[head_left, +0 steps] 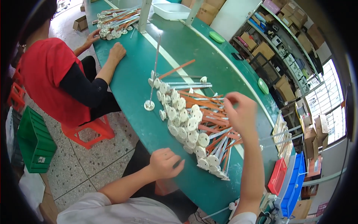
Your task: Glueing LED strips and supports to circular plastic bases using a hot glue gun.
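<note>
A long green counter [149,123] is seen from above, and on it a large heap of rods [194,119] is spread out, each rod being a thin metal or orange shaft with a round white disc at one end. The left hand [164,162] is curled into a loose fist at the near edge of the counter, just beside the white discs at the near end of the heap; whether anything is held inside it cannot be told. The right hand [240,114] is raised over the far side of the heap with its fingertips [229,100] pinched together above the orange shafts (what is pinched, if anything, is too blurred to be made out). A single rod [152,82] is stood upright on its white disc a little way from the heap, toward the left. Further along the counter a second, smaller heap [117,22] of the same rods is laid in front of a person in a red top [48,74], who is seated on a red stool [89,128] with both hands on the counter. A green crate [35,143] is set on the floor nearby, and shelves of cardboard boxes [283,41] are stood behind the counter.
</note>
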A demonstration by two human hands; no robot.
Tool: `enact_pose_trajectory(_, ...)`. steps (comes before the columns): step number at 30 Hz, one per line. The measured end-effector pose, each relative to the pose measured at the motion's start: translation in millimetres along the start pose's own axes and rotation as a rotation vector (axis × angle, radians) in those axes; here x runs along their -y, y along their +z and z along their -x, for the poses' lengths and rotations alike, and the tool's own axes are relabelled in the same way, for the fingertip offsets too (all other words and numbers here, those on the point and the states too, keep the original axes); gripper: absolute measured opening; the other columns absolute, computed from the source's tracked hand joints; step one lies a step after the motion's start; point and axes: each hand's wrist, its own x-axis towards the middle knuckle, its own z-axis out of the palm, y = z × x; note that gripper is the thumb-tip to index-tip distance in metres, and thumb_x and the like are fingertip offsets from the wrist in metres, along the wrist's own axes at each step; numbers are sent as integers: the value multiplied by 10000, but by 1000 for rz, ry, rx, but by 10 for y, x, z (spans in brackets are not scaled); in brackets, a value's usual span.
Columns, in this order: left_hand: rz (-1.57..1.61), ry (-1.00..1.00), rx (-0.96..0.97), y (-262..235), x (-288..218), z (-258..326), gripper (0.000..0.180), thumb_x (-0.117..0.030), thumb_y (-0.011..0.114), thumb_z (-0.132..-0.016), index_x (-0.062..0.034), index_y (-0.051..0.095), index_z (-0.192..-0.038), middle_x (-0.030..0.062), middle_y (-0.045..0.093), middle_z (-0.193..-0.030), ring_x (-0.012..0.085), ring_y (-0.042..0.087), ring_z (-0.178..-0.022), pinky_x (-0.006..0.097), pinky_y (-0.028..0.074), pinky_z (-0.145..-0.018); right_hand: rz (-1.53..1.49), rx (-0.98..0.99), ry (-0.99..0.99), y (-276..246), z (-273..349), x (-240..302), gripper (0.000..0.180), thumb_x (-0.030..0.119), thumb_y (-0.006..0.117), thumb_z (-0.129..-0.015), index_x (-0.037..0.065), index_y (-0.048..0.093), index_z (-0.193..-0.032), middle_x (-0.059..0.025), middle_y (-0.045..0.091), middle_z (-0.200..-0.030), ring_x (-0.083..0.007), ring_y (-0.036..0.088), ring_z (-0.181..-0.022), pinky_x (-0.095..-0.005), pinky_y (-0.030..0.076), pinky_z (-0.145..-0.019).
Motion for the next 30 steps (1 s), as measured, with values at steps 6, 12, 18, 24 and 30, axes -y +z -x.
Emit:
enact_pose_trajectory(6,-24,-8,74,34,-27,-33,223,-153,789,-693,-114,580,-628,29,499,-570,225,529,-502,352,417,-458,750,489,252,910,-639,-1338,222,240,684,-836,49,761,-921,-174,738,-986,-368,713,-906,-447,577,-832)
enact_pose_trajectory(12,-63,-50,115,37,-43,-53,271,-168,786,-692,-118,536,-601,25,476,-557,215,515,-491,345,405,-450,648,329,307,1092,-879,-1428,202,279,673,-883,113,778,-929,-174,736,-929,-381,711,-868,-470,579,-798)
enact_pose_trajectory(18,-67,-46,158,44,-77,-90,256,-185,785,-703,-111,552,-629,29,493,-571,237,528,-515,356,412,-465,461,-53,184,401,-949,-899,233,281,659,-922,75,767,-912,-184,719,-837,-381,700,-759,-456,556,-699)
enact_pose_trajectory(24,62,48,142,-146,-190,-84,151,-81,802,-707,-76,660,-759,46,591,-644,242,589,-583,349,462,-556,178,-505,-259,-618,-511,-151,143,101,707,-913,-1,731,-1009,-151,717,-817,-242,701,-704,-317,533,-668)
enact_pose_trajectory(30,87,195,-203,-887,-983,-824,491,-103,833,-703,4,677,-1155,213,663,-1139,291,680,-959,363,567,-780,183,-94,-488,-1397,176,598,126,49,731,-860,23,736,-983,-126,725,-840,-257,705,-750,-323,537,-689)
